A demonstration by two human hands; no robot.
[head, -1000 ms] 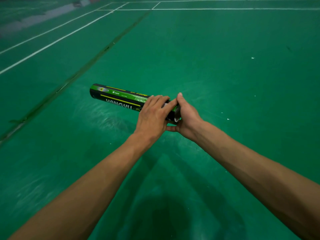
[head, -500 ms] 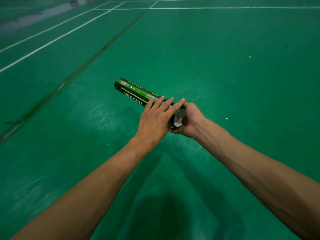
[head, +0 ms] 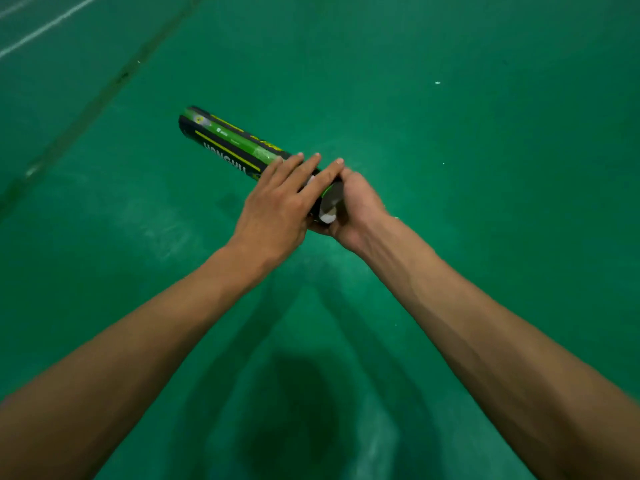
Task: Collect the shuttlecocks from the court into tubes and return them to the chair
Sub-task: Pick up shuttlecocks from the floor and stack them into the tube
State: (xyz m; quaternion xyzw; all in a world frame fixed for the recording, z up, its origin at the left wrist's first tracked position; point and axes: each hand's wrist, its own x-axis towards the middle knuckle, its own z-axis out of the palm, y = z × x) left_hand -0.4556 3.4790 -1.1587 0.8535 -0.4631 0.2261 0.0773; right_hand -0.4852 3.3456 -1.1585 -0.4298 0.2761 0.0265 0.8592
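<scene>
Compared with half a second earlier, the view had tilted down. The tube [head: 231, 143] pointed toward 10 o'clock; left hand [head: 277, 211] grasped it, right hand [head: 353, 209] clasped its near end, white shuttlecock [head: 327, 217] showing inside.

Black-green tube [head: 231, 144], tilted, near end open

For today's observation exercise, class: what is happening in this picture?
A person stands over a green court floor, holding a black-and-green cardboard shuttlecock tube in mid-air. The left hand lies over the tube's near part; the right hand cups its near open end, where something white shows, probably a shuttlecock going in.
</scene>
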